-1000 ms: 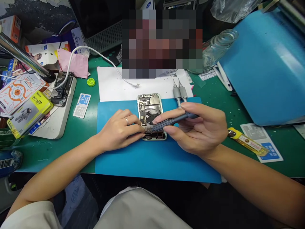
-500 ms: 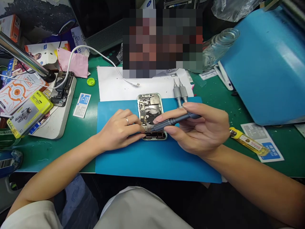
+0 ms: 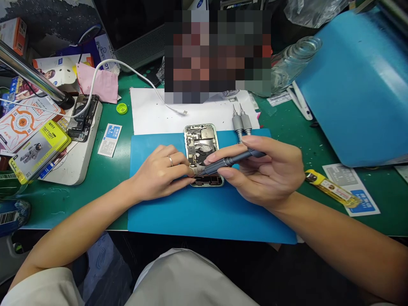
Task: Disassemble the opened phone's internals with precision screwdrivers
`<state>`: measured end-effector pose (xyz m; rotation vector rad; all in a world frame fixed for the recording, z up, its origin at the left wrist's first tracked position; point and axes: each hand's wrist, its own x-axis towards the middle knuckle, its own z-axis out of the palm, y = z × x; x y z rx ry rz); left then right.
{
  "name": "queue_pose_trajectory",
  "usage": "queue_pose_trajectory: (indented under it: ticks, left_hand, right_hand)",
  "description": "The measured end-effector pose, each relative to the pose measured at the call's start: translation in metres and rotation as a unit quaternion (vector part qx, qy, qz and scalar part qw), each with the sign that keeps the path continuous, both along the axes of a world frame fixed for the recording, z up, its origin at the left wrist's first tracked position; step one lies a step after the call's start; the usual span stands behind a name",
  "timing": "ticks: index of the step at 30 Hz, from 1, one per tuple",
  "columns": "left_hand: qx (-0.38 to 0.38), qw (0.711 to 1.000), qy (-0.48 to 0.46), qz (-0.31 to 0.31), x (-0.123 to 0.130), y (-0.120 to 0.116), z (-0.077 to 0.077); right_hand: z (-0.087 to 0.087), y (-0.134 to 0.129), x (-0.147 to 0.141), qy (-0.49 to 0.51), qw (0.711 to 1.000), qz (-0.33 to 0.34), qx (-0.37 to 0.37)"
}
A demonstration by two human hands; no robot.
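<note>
An opened smartphone (image 3: 202,144) lies on a blue mat (image 3: 178,216), its circuit board and inner parts bare. My left hand (image 3: 165,172), with a ring on one finger, is closed at the phone's lower left edge, its fingertips pressed on the frame; whether they also pinch some small part is hidden. Between thumb and fingers of my right hand (image 3: 270,170) is a dark grey precision screwdriver (image 3: 228,162), held slanted. Its tip points down left into the lower part of the phone, right beside my left fingertips. The exact contact point is too small to make out.
Two grey screwdrivers (image 3: 237,123) lie just beyond my right hand. A white cable (image 3: 127,68) arches over white paper (image 3: 146,114). Battery boxes (image 3: 41,148) and another opened phone (image 3: 83,119) are at left. A yellow tool (image 3: 333,188) lies at right, near a glass jar (image 3: 296,59).
My right hand and the screwdriver's rear end have shifted slightly left. The tip stays at the same spot in the phone, and my left hand holds its place.
</note>
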<state>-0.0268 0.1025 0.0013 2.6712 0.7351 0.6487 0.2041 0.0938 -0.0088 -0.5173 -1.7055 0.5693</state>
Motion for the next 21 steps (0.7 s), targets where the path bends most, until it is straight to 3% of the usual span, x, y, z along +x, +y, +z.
queue_pose_trajectory:
  ticks: [8, 21]
  left_hand:
    - [0.003, 1.000, -0.013, -0.003, 0.0000, -0.0001, 0.0006]
    - [0.000, 1.000, 0.007, 0.002, 0.0004, -0.0006, 0.0005]
  right_hand:
    - [-0.0013, -0.0021, 0.0008, -0.029, 0.999, -0.036, -0.021]
    - [0.0003, 0.0005, 0.0036, -0.006, 1.000, 0.002, -0.021]
